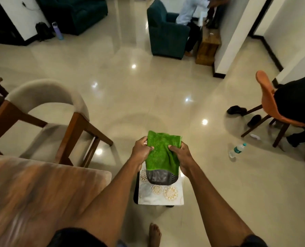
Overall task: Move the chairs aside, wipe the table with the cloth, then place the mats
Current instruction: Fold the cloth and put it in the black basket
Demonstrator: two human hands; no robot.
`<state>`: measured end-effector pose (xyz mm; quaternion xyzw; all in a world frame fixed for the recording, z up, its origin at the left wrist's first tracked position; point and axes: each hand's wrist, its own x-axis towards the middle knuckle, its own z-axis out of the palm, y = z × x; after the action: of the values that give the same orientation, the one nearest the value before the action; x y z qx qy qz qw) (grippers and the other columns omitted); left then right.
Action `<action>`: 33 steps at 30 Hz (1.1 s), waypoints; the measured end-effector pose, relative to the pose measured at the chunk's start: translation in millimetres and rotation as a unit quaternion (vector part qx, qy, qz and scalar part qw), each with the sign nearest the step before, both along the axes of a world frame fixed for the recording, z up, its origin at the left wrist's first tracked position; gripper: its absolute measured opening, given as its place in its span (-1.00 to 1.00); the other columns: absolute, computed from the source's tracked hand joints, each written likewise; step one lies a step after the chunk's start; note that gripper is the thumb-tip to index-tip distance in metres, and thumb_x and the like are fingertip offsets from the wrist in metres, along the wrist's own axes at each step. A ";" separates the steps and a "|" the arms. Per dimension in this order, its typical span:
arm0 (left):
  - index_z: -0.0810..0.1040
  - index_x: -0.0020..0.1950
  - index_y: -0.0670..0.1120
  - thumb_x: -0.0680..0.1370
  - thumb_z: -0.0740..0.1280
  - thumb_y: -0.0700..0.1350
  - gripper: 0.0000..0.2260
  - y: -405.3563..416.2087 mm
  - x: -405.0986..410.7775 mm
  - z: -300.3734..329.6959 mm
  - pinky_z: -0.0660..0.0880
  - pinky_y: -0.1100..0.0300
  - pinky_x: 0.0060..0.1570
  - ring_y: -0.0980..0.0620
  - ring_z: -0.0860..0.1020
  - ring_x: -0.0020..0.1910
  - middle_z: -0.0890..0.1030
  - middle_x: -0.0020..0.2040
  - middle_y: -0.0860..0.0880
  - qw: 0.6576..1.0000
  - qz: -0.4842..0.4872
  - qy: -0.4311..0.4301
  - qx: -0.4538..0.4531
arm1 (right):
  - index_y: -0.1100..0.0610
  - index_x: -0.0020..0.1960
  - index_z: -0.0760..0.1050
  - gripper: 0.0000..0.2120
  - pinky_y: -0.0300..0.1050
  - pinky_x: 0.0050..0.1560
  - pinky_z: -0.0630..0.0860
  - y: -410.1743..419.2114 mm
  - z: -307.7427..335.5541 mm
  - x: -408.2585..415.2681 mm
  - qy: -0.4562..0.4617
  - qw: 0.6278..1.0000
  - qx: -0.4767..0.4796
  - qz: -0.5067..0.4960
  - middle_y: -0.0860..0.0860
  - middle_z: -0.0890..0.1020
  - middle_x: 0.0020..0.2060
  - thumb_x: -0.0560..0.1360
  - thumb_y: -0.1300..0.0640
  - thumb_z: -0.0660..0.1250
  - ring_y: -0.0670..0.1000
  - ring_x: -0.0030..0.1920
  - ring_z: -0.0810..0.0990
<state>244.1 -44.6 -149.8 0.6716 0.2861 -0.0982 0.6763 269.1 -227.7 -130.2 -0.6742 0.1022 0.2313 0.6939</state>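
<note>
A green cloth (pixel 161 152) hangs between both my hands at the middle of the view. My left hand (pixel 141 151) pinches its left edge and my right hand (pixel 181 155) pinches its right edge. Below the cloth stands a small stool with a stack of patterned mats (pixel 161 195) and a dark mesh holder (pixel 160 178) on it. The wooden table (pixel 36 193) fills the lower left. A chair with a beige curved back and wooden legs (pixel 46 113) stands beyond the table's corner, apart from it.
An orange chair (pixel 271 104) with a person in dark clothes on it is at the right, shoes and a water bottle (pixel 237 150) on the floor beside it. A teal armchair (pixel 166 31) with a seated person stands at the back. Glossy floor spreads between.
</note>
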 end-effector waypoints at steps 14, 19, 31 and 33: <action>0.53 0.41 -0.04 0.63 0.20 -0.31 -0.61 -23.1 62.0 -231.9 0.61 -0.07 0.11 -0.20 0.64 0.16 0.66 0.18 -0.15 0.960 -0.118 0.074 0.243 | 0.19 0.28 0.59 -0.77 0.08 0.07 0.63 1.5 -215.6 69.5 -0.015 0.972 -0.235 0.012 0.12 0.71 0.03 0.66 0.23 0.29 0.17 0.05 0.69; 0.47 0.38 -0.05 0.66 0.21 -0.30 -0.67 -38.1 84.8 -315.1 0.58 0.03 -0.14 -0.11 0.62 0.01 0.61 0.07 -0.05 0.946 -0.143 0.072 0.282 | 0.13 0.09 0.57 -0.88 0.11 -0.01 0.65 4.8 -314.3 97.8 -0.004 0.964 -0.266 0.032 0.08 0.68 -0.07 0.64 0.28 0.29 0.16 -0.01 0.68; 0.56 0.29 -0.16 0.61 0.37 -0.34 -0.73 -64.2 97.9 -385.3 0.68 0.00 -0.06 -0.15 0.67 0.04 0.59 0.17 -0.14 0.909 -0.189 0.092 0.360 | 0.21 0.63 0.20 -0.33 0.08 0.01 0.62 10.5 -412.3 107.6 -0.042 0.884 -0.441 0.149 0.20 0.61 0.06 0.57 0.40 0.31 0.23 0.07 0.65; 0.53 0.36 -0.20 0.57 0.40 -0.39 -0.63 -67.4 92.6 -382.1 0.66 -0.01 0.08 -0.16 0.62 0.15 0.51 0.32 -0.18 0.895 -0.229 0.102 0.370 | 0.21 0.65 0.11 -0.27 0.17 0.21 0.59 13.1 -410.2 97.7 -0.113 0.844 -0.494 0.175 0.27 0.53 0.34 0.59 0.32 0.38 0.26 0.27 0.58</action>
<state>336.7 -112.1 -531.8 0.9065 0.2071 -0.2054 0.3053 366.8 -214.5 -540.4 -0.9560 0.0040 0.1896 0.2237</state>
